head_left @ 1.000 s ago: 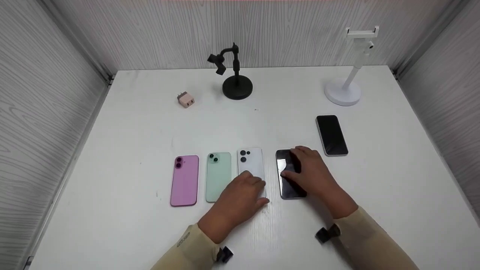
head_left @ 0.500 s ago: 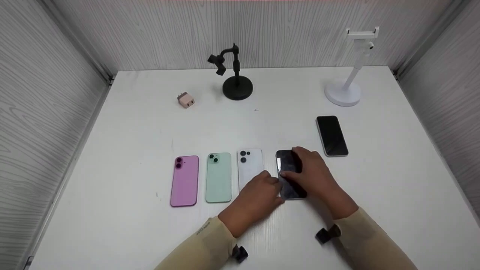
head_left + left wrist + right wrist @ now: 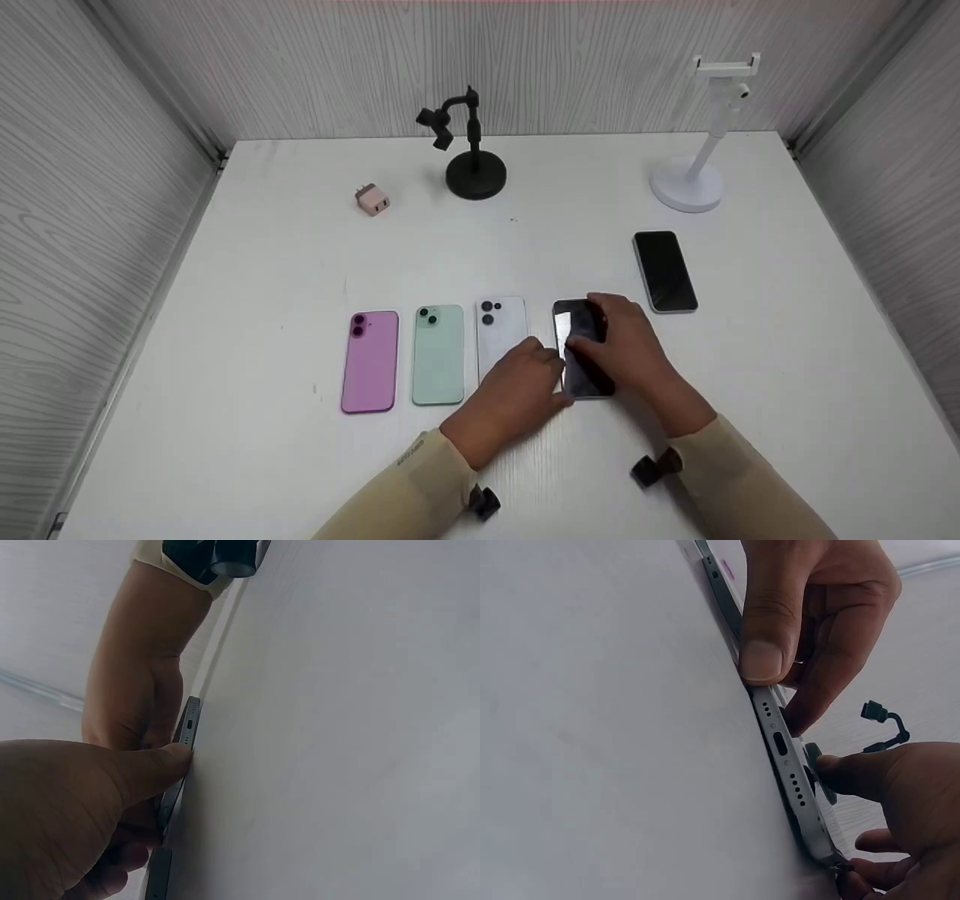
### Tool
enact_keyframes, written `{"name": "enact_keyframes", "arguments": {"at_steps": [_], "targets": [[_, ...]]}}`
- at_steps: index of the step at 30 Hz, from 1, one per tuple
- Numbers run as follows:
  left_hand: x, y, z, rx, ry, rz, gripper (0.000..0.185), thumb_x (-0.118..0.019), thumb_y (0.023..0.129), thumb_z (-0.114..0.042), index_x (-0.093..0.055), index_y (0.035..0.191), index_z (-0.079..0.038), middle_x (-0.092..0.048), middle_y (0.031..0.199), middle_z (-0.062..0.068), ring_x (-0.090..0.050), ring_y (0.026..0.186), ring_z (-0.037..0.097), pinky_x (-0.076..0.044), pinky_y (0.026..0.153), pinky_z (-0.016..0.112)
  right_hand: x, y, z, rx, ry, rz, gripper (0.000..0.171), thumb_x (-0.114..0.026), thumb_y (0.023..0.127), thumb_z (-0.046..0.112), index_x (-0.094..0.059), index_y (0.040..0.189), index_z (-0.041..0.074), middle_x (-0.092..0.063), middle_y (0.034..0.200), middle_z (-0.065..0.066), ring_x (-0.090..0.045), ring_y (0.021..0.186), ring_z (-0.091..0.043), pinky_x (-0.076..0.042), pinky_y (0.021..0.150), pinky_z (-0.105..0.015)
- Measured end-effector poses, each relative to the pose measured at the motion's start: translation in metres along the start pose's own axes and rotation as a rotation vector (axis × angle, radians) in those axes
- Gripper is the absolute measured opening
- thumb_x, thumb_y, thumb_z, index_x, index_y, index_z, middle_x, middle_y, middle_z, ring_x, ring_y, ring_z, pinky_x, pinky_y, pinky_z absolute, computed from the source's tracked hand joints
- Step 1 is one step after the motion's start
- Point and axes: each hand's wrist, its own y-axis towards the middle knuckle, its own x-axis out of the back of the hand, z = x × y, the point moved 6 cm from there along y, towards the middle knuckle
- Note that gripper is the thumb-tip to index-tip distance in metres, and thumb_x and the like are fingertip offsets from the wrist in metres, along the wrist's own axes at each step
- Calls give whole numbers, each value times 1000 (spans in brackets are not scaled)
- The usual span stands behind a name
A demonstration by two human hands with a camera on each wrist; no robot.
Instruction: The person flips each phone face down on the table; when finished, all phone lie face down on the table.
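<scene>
Head view: at the centre right of the frame, a dark phone [image 3: 581, 322] lies screen up on a white worktop [image 3: 247, 255], its left side catching a bright reflection. The right hand [image 3: 628, 346] grips it across the screen and far side, fingers narrow; the left hand [image 3: 517, 390] pinches its lower left corner. In a row to the left, backs up, lie a white phone [image 3: 501, 330] – partly hidden by the left hand – then a green phone [image 3: 439, 360] and a pink phone [image 3: 370, 364]. Another black-screened phone [image 3: 665, 271] lies right of centre, higher in the frame. Towards the top stand a black stand [image 3: 475, 176] at centre and a white stand [image 3: 686, 184] at upper right, with a pink charger [image 3: 373, 199] at upper left.

Left wrist view: the left thumb presses the dark phone's port edge left of centre – the other phone edge at the bottom is cut off.

Right wrist view: the left thumb, top centre, holds one end of that edge; the right hand, lower right, has its thumb against the screen.
</scene>
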Motion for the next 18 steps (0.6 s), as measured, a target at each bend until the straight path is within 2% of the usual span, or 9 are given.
{"name": "enact_keyframes", "arguments": {"at_steps": [5, 10, 18], "targets": [[1, 0, 0, 1, -26, 8, 40, -77, 101, -44, -79, 121, -9, -80, 115, 2, -60, 104, 20, -51, 101, 32, 3, 0, -4, -23, 58, -17, 73, -79, 100, 27, -49, 159, -4, -57, 155, -27, -55, 144, -43, -43, 121, -59], [3, -2, 2, 15, -60, 11, 43, -76, 103, -41, -78, 127, -6, -79, 120, 3, -60, 107, 19, -53, 102, 32, 4, -1, -8, -83, 116, -2, 67, -75, 104, 25, -49, 160, -2, -65, 143, -24, -64, 128, -38, -50, 112, -54], [2, -2, 4, 24, -96, -2, 43, -78, 101, -41, -78, 126, -6, -79, 122, 2, -59, 106, 18, -54, 100, 32, 8, -7, -11, -131, 165, -1, 44, -70, 107, 18, -65, 146, 1, -76, 122, -17, -70, 112, -31, -53, 101, -46]]}}
